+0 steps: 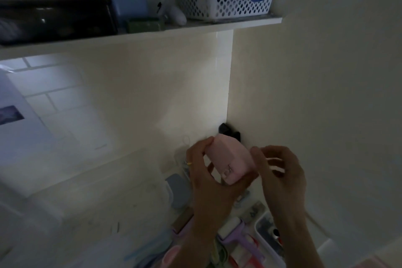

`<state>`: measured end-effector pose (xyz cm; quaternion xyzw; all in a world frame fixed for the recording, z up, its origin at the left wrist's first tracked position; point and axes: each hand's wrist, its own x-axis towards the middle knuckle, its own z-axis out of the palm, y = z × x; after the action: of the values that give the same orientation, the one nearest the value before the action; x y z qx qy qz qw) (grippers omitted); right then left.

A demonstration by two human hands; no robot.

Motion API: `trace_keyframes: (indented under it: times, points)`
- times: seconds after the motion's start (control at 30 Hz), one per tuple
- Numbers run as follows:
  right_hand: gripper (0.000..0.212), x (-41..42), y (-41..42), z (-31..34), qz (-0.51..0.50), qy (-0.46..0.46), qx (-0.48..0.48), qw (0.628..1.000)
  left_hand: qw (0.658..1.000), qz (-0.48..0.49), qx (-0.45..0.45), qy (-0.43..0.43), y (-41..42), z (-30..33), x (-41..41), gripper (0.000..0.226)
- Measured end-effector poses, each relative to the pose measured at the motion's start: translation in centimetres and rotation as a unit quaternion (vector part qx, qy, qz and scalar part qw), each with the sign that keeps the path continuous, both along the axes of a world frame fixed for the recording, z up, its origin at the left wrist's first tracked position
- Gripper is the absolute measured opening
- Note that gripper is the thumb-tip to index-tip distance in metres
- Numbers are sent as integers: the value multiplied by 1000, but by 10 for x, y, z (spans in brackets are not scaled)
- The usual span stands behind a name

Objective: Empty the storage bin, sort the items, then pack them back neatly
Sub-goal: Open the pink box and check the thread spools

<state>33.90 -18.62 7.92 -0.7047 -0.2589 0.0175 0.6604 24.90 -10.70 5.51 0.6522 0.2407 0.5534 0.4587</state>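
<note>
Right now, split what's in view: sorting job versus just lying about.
Job: pink box, gripped by left hand with right hand beside it; purple roller; clear bin.
Lying about: white basket, black case, both on shelf.

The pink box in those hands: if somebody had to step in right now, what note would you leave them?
Left hand: grips the pink box, held up in front of the wall.
Right hand: fingers curled beside the box's right end; whether it touches is unclear.
Things: sorted items lie on the surface below, among them a purple-handled roller and a grey pouch. A white bin with small items sits at lower right.
Done: many items appear to be out.
Left: place the pink box with its group, finish sorting, pack everything back neatly.
</note>
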Motion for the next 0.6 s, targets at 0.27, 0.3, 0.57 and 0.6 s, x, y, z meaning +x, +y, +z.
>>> trace_keyframes:
  times: [0.27,0.3,0.57,0.6]
  points:
    - [29,-37,6,14,1,-245,-179,953,982,175,40,51,8,-1,5,70]
    - [28,-38,7,13,3,-241,-177,954,981,182,42,53,8,0,5,71]
    - [22,-39,6,18,32,-139,-132,981,979,164,64,99,5,13,0,59]
    - [20,-39,5,19,47,-110,-113,986,981,158,62,94,5,16,1,57]
